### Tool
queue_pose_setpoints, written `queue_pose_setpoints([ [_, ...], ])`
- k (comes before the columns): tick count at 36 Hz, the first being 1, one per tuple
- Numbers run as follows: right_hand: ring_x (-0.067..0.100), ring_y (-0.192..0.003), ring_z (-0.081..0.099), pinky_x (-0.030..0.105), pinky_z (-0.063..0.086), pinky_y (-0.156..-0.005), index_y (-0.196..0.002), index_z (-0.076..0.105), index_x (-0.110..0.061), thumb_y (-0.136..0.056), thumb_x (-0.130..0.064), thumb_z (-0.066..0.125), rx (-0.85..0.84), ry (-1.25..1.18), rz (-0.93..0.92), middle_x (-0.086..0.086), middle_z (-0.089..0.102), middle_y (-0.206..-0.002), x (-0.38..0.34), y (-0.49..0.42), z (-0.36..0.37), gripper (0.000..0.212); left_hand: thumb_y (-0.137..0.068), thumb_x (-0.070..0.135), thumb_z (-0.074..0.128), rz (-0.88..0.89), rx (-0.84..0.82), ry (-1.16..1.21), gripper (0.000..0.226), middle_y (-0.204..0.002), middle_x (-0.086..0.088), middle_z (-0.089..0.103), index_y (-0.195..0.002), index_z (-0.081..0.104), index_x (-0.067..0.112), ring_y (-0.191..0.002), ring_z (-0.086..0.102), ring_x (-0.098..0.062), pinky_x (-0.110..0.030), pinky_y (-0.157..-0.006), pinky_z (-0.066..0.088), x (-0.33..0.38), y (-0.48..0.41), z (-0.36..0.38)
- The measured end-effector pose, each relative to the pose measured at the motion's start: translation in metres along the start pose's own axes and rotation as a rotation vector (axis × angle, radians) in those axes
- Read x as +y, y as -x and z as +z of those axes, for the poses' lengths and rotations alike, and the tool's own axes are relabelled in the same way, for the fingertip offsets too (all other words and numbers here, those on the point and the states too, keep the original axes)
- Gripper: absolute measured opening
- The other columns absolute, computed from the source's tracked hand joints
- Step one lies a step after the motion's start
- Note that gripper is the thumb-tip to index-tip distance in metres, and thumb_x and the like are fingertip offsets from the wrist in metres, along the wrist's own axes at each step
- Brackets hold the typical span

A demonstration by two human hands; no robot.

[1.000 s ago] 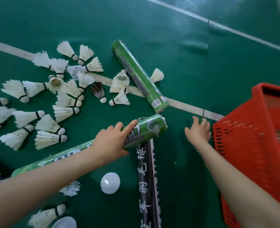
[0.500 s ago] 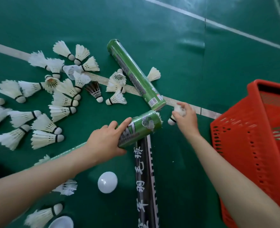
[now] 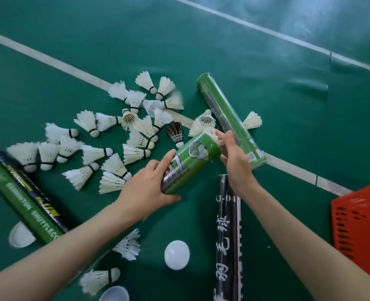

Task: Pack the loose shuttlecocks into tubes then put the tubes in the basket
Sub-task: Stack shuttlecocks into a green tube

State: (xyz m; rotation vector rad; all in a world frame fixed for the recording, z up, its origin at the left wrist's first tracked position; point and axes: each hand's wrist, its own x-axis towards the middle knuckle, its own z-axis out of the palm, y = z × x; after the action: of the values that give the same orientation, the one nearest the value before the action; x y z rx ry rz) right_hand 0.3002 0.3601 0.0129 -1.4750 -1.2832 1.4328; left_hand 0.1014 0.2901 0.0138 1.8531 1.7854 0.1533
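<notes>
Lying at the far left on the green court floor (image 3: pixel 266 72), a green cardboard tube printed with white letters (image 3: pixel 25 205) sat against a dark tube with yellow print (image 3: pixel 34 190), with a white plastic cap (image 3: pixel 20 236) just beside them. A scatter of loose white feather shuttlecocks (image 3: pixel 116 148) spread from there toward the middle, one dark-feathered shuttlecock (image 3: pixel 176 133) among them. Nearer the camera lay two more white shuttlecocks (image 3: pixel 99 279), a round white lid (image 3: pixel 177 254) and the edge of another pale cap (image 3: pixel 114 294).

The left hand (image 3: pixel 146 190) gripped the green tube held above the floor (image 3: pixel 188 161), its fingers wrapped around the lower part. White feathers (image 3: pixel 214 135) stuck out of that tube's open upper end, where the right hand (image 3: pixel 236 161) was placed, its fingers curled at the rim on the feathers; how firmly it held them could not be told.

Behind the right hand a long green tube (image 3: pixel 225 114) lay across the white court line (image 3: pixel 49 59), with a white shuttlecock (image 3: pixel 252 120) just beside it. A black tube with white characters (image 3: pixel 227 235) lay below the hands. The red plastic basket (image 3: pixel 360 227) stood at the right edge.
</notes>
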Motion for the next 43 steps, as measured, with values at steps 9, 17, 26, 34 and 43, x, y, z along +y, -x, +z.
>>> queue_pose_setpoints([
  [9,0.013,-0.130,0.046,0.038,0.029,-0.115,-0.127,0.060,-0.017,-0.089,-0.071,0.017,-0.260,-0.021,0.145,0.001,0.056,-0.136,0.020,-0.014,0.025,0.079,-0.070,0.055,0.073,-0.107,-0.025,0.021,0.109,-0.118,0.008,0.042,-0.145,-0.006,0.048,-0.100,0.047,-0.011,-0.028,-0.076,0.047,-0.033,0.015,0.002],
  [17,0.021,-0.123,0.044,0.037,0.037,-0.102,-0.140,0.044,-0.019,-0.095,-0.027,0.055,0.035,0.453,0.105,0.005,0.044,-0.134,0.034,-0.079,0.017,0.047,-0.071,0.054,0.073,-0.215,-0.006,0.064,0.108,-0.117,0.005,0.046,-0.147,-0.004,0.047,-0.095,0.046,-0.012,-0.025,-0.071,0.039,-0.047,0.010,-0.001],
  [26,0.027,-0.082,0.056,0.040,0.047,-0.066,-0.131,0.036,-0.015,-0.093,-0.017,0.059,0.053,0.689,0.231,0.010,0.059,-0.100,0.056,-0.095,0.029,0.044,-0.068,0.058,0.073,-0.252,-0.003,0.045,0.109,-0.130,0.002,0.046,-0.147,-0.003,0.046,-0.108,0.053,-0.020,-0.032,-0.081,0.049,-0.058,0.005,-0.008],
  [34,0.008,-0.075,0.046,0.021,0.040,-0.068,-0.129,0.050,-0.018,-0.097,-0.015,0.054,0.171,0.357,0.003,-0.008,0.044,-0.082,0.028,-0.074,0.036,0.033,-0.067,0.057,0.075,-0.267,-0.019,0.056,0.111,-0.134,0.002,0.044,-0.145,-0.004,0.049,-0.113,0.052,-0.022,-0.037,-0.088,0.049,-0.068,0.010,-0.008],
  [43,0.014,-0.081,0.043,0.031,0.045,-0.083,-0.113,0.056,-0.032,-0.096,-0.012,0.054,-0.019,0.126,-0.141,-0.005,0.046,-0.087,-0.005,-0.050,0.037,0.026,-0.066,0.061,0.072,-0.222,-0.037,0.036,0.111,-0.122,0.004,0.045,-0.144,-0.007,0.051,-0.104,0.053,-0.020,-0.037,-0.085,0.050,-0.063,0.016,-0.004],
])
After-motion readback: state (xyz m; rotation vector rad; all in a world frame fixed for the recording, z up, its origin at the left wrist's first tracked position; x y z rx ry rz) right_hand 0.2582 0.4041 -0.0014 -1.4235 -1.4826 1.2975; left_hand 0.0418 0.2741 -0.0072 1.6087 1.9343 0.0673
